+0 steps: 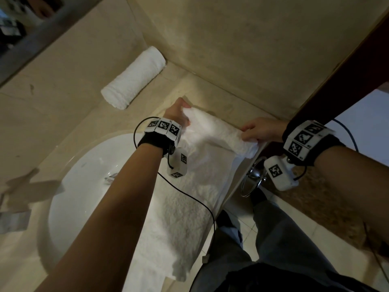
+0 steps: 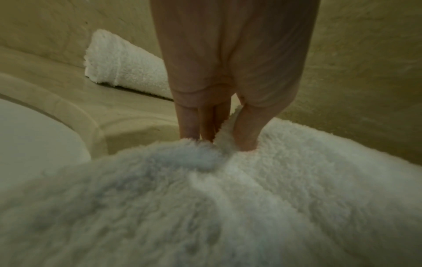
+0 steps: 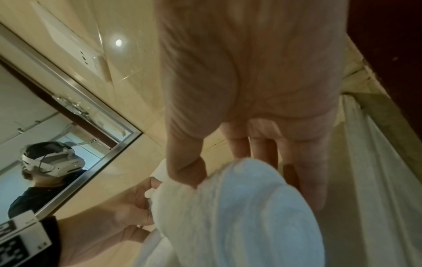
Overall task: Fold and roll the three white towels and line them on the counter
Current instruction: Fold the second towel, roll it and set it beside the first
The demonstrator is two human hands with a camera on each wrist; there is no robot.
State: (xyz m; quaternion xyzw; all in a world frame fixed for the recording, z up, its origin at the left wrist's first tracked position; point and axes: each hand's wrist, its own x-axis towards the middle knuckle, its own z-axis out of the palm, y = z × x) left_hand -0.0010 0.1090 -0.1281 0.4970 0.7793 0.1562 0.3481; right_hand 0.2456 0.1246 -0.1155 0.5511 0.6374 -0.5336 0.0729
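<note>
Stone fills most of the head view: a beige, polished counter (image 1: 69,114) with faint mottling, running back to a wall of the same material from 11 to 2 o'clock. Set into the counter at 8 o'clock is a white oval basin (image 1: 84,186), smooth and glossy, with a raised rounded rim.

Next in size is the flat towel (image 1: 185,199) — thick white terry with a nubbly loop pile — spread lengthwise along the counter's front edge from 12 down to 6 o'clock of the picture's middle, its near end drooping over the edge. Its far end is turned over on itself into a soft, thick fold, just begun as a roll.

At 11 o'clock, well apart from the flat towel, lies a finished rolled towel (image 1: 134,77), a tight white cylinder of the same terry, resting on the counter with its far end against the wall corner.

Both hands are clamped on the turned-over end. The left hand (image 1: 179,112) grips the fold's left end; in the left wrist view its fingers (image 2: 189,121) sink into the pile on one side of a pinched ridge and the thumb on the other. The right hand (image 1: 261,129) pinches the right end at 3 o'clock, thumb on the near side of the fold and fingers (image 3: 306,180) stretched long behind it.

A metal-framed mirror (image 3: 75,126) shows at 9 o'clock in the right wrist view — a chrome towel ring (image 1: 251,182) hangs below the counter's edge.
</note>
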